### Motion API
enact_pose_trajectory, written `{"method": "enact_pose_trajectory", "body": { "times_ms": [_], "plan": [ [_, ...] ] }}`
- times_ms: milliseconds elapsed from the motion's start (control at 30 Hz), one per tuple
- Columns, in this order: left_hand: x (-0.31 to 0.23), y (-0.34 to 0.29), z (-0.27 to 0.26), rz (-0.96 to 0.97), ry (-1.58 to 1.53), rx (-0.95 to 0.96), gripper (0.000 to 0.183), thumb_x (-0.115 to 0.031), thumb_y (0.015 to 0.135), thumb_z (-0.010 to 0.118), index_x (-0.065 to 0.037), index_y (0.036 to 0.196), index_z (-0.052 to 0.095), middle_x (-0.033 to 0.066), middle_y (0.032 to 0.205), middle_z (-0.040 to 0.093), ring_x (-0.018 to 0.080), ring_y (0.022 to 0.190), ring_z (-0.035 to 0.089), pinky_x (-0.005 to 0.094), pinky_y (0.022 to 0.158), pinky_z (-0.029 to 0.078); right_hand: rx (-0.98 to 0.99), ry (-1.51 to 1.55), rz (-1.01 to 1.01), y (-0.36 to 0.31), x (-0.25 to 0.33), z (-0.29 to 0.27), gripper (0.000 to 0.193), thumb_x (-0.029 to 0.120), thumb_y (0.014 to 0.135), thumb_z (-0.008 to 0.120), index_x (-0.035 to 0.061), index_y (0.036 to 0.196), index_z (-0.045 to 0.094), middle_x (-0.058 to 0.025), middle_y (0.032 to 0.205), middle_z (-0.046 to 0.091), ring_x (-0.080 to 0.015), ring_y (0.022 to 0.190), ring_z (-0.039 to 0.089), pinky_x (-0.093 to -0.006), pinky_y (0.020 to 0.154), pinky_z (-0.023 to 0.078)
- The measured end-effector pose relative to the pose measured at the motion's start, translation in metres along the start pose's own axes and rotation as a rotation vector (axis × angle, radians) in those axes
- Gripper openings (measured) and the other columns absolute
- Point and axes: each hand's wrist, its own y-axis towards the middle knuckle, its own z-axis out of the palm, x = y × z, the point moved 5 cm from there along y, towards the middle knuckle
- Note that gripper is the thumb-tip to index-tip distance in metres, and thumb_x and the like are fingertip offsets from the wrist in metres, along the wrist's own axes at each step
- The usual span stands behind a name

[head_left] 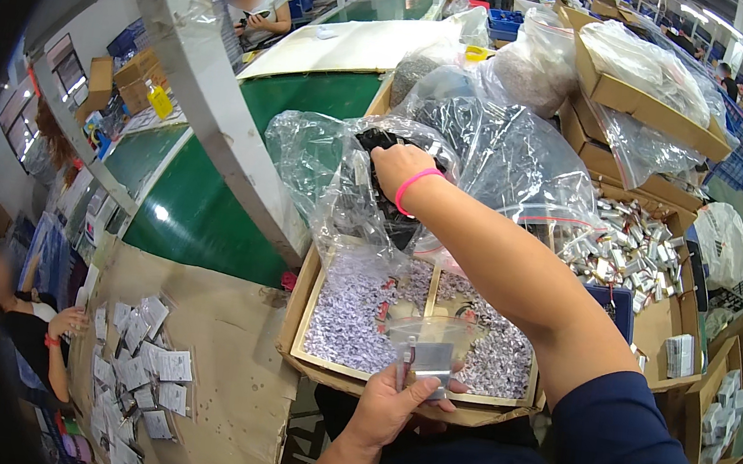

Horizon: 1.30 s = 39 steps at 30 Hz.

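Observation:
My left hand is closed on a small clear zip bag, held low in front of my body. A flat silver rectangular piece shows in or against the bag. My right hand, a pink band at its wrist, reaches forward into a large open clear plastic bag. Black items lie in that bag around the hand. The right fingertips are hidden among them. Beneath both arms is a divided wooden tray of many tiny white and purplish pieces.
A cardboard-covered table at left bears several filled small bags. Behind it runs a green belt. A grey post rises beside it. At right, a carton holds silver packs with wires. Other people sit nearby.

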Motion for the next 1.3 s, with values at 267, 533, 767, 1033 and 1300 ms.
{"method": "enact_pose_trajectory", "body": {
  "times_ms": [267, 533, 767, 1033, 1300],
  "plan": [
    [0.003, 0.006, 0.004, 0.026, -0.022, -0.016, 0.037, -0.011, 0.092, 0.056, 0.006, 0.124, 0.047, 0.0207, 0.114, 0.059, 0.0245, 0.095, 0.063, 0.0322, 0.076, 0.056, -0.081, 0.223, -0.269, -0.054, 0.011, -0.054, 0.018, 0.016, 0.079, 0.061, 0.0056, 0.091, 0.068, -0.0152, 0.09, 0.068, -0.0319, 0.085, 0.066, -0.037, 0.074, 0.053],
    [0.001, 0.01, 0.015, 0.053, 0.023, 0.035, 0.034, -0.008, 0.094, 0.052, 0.005, 0.125, 0.046, 0.0142, 0.119, 0.057, 0.0234, 0.103, 0.06, 0.0307, 0.08, 0.055, 0.162, 1.084, -0.106, -0.169, -0.011, -0.114, 0.025, 0.002, 0.084, 0.066, -0.0006, 0.109, 0.061, -0.0046, 0.095, 0.063, -0.009, 0.089, 0.059, -0.0243, 0.08, 0.05],
    [0.013, 0.011, 0.031, 0.02, 0.122, 0.046, 0.033, -0.009, 0.094, 0.054, 0.004, 0.123, 0.048, 0.0124, 0.113, 0.061, 0.0183, 0.096, 0.062, 0.0279, 0.08, 0.054, 0.044, 1.067, -0.125, -0.216, -0.023, -0.128, 0.025, 0.003, 0.081, 0.07, 0.0016, 0.105, 0.063, -0.0046, 0.092, 0.065, -0.0092, 0.085, 0.06, -0.0246, 0.077, 0.05],
    [0.018, 0.01, 0.048, 0.032, 0.182, 0.04, 0.031, -0.011, 0.094, 0.054, 0.003, 0.122, 0.05, 0.0115, 0.108, 0.064, 0.016, 0.088, 0.063, 0.0263, 0.078, 0.052, -0.01, 0.777, -0.316, -0.237, -0.028, -0.143, 0.02, 0.005, 0.078, 0.072, 0.0045, 0.097, 0.067, -0.0052, 0.088, 0.068, -0.0165, 0.083, 0.062, -0.0295, 0.076, 0.049],
    [0.022, 0.017, 0.052, 0.001, 0.163, 0.097, 0.031, -0.01, 0.093, 0.055, 0.002, 0.122, 0.05, 0.0127, 0.117, 0.059, 0.0162, 0.097, 0.061, 0.0279, 0.081, 0.053, 0.015, 0.564, -0.491, -0.245, -0.023, -0.15, 0.014, 0.014, 0.081, 0.067, 0.0085, 0.093, 0.066, -0.0044, 0.084, 0.064, -0.0216, 0.087, 0.059, -0.0354, 0.084, 0.041]
  ]
}}
